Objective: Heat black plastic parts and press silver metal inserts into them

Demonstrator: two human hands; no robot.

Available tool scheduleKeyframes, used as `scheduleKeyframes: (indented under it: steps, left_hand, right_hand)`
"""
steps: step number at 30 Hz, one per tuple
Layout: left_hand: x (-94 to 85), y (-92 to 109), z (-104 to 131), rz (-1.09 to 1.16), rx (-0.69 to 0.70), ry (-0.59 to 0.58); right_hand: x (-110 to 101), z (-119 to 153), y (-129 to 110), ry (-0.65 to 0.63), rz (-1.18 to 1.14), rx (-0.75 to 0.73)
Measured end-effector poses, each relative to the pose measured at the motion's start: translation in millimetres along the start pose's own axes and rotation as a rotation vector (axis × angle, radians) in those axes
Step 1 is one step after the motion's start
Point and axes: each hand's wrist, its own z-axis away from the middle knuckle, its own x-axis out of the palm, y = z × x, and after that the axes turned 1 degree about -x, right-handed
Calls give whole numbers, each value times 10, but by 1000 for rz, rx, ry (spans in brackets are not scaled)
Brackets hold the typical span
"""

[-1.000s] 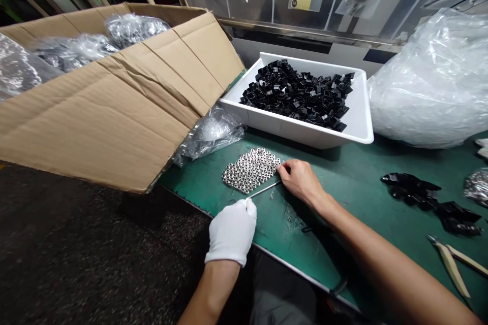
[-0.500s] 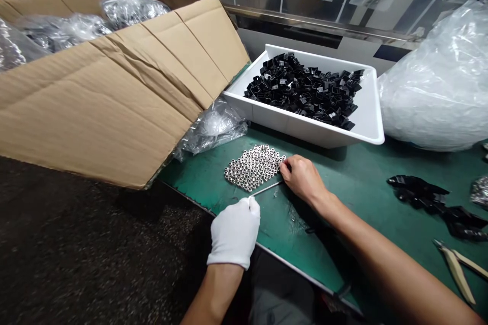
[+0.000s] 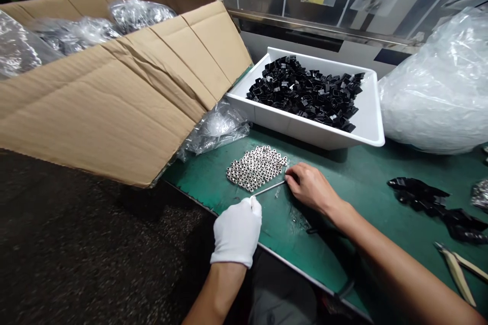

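My left hand, in a white glove, is closed on a thin metal rod that points up and to the right. Bare, my right hand has thumb and forefinger pinched together at the rod's far tip; whatever is between those fingertips is hidden. Just beyond the rod, a patch of small silver metal rings, packed side by side in one layer, lies on the green table top. The right fingertips are beside the right end of this patch, a little apart from it.
A white tray of black plastic parts stands behind. To the left is a large cardboard box with plastic bags. Clear plastic film lies beside it. Rightward are a bulging bag, black pieces and pliers.
My right hand has drawn back from the edge of the metal rings to the rod's tip. My left hand keeps its grip on the rod. The whole view has shifted slightly.
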Motion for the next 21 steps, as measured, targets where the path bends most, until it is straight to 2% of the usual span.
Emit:
scheduleKeyframes:
  steps: [5,21]
  left_hand:
    - [-64,31,14,-21,14,-25]
    - [-111,67,33,-58,36,15]
  right_hand:
    - [-22,84,69,-30,-33,-36]
    - [40,-54,33,20,-46,-11]
